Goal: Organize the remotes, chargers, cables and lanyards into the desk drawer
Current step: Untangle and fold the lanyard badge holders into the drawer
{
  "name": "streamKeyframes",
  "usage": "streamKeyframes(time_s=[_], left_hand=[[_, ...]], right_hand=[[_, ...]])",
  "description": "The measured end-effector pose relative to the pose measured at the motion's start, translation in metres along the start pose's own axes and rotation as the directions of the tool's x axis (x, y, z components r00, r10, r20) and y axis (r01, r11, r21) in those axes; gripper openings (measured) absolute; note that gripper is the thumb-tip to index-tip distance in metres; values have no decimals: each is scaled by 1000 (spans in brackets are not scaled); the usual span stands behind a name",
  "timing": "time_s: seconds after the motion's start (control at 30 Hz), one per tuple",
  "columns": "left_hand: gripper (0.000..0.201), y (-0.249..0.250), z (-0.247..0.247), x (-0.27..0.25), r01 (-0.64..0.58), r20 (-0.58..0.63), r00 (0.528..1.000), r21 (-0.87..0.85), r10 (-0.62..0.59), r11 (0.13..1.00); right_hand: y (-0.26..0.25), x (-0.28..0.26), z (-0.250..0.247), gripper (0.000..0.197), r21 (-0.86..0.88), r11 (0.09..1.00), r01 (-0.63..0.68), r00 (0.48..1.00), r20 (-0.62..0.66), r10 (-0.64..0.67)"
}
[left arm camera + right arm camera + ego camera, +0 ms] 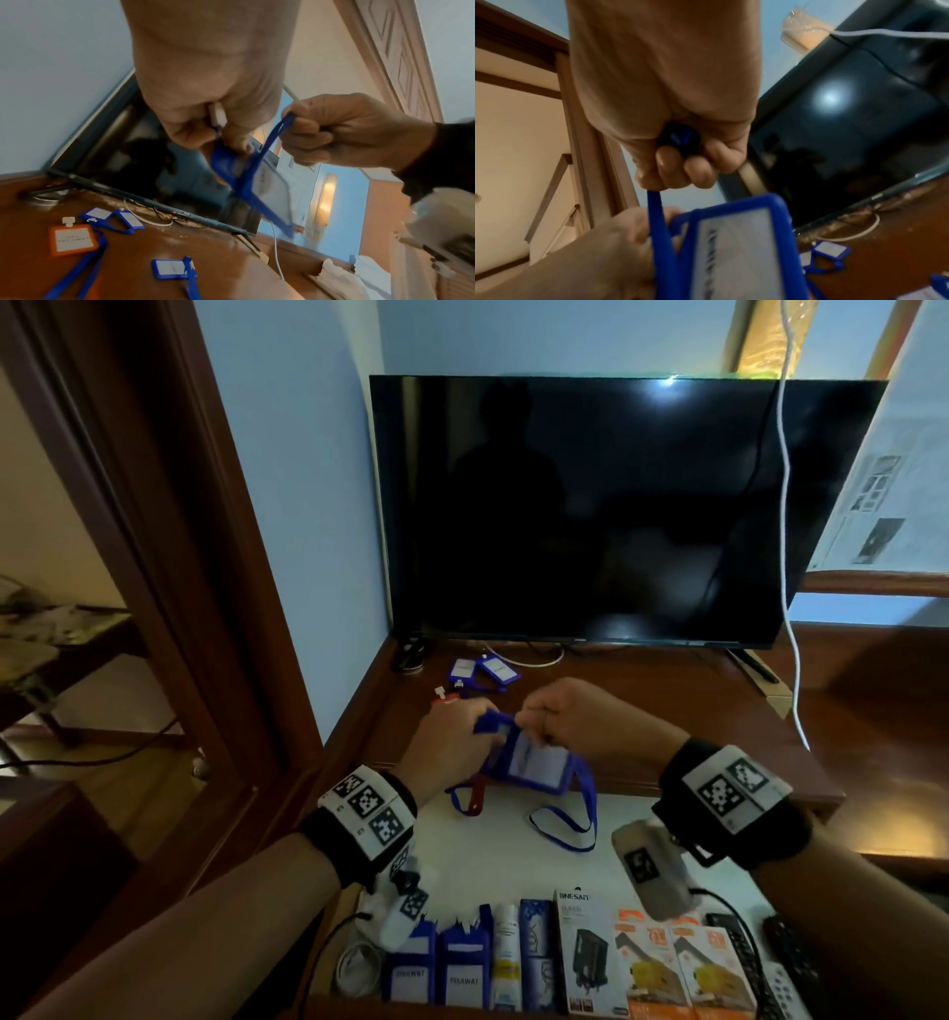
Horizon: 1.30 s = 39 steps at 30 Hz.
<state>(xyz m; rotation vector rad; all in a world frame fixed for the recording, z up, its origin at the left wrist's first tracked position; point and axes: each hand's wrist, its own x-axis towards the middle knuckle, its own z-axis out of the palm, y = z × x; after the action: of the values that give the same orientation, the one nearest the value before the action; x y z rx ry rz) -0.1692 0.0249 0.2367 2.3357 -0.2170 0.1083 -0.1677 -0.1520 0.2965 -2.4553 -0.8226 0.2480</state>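
A blue badge holder [534,760] is held in the air above the near edge of the table [667,701], between both hands. The left hand [447,742] is closed on the holder's left end, with its fingers [231,140] curled against the blue frame. The right hand [580,716] is clenched around the blue lanyard strap [580,814], whose folded part is bunched inside the fist in the right wrist view; the rest of the strap hangs in a loop below the holder, over the open drawer [493,855].

At the near end of the drawer, two more blue badge holders [436,963] are stood side by side on the left, boxed chargers [657,963] are lined up in the middle, and dark remotes [770,958] are laid at the right. A coiled white cable [354,968] is seen at the near left corner.

On the table, far left, an orange badge holder [73,239] and several small blue tags [113,218] are left lying in front of the dark television [616,505].
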Motion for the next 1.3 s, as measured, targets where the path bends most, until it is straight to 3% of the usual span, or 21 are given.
streamKeyframes(time_s=[0.13,0.2,0.3,0.37,0.43,0.53,0.6,0.73,0.83,0.97,1.2,1.3], left_hand=[[14,1,-8,-21,-90,267,958,-60,103,994],[13,-1,-12,-25,-118,344,928,-97,144,988],[17,-7,-19,-31,-68,299,940,-300,162,952],[11,-12,-22,-33,-3,231,966,-444,118,896],[19,-19,-24,-33,67,207,977,-539,55,840],[17,-31,-28,-30,106,182,983,-612,9,783],[14,-41,-30,-25,123,155,988,-652,-27,748],[11,-61,-19,-14,168,153,984,-640,-91,750],[12,-75,-3,6,220,150,976,-627,-161,747],[16,-86,17,28,264,143,963,-656,-227,707],[20,-112,50,31,351,182,912,-812,-369,466],[20,-126,58,23,365,173,889,-828,-425,426]], right_hand=[[14,8,0,33,-2,1000,-31,998,-53,31],[20,10,8,31,33,999,-39,999,-31,40],[30,11,23,27,177,983,-44,999,24,40],[34,11,31,17,361,932,-39,998,52,22],[35,13,40,10,511,858,-53,997,68,21],[37,16,64,16,616,780,-109,994,59,92],[41,19,83,19,660,745,-95,995,82,54],[50,34,112,13,810,582,-74,997,68,31],[58,46,121,11,863,491,-122,992,91,86],[82,61,128,15,864,463,-196,981,173,92],[110,79,148,24,840,437,-323,944,316,90],[132,82,162,28,810,430,-399,917,340,209]])
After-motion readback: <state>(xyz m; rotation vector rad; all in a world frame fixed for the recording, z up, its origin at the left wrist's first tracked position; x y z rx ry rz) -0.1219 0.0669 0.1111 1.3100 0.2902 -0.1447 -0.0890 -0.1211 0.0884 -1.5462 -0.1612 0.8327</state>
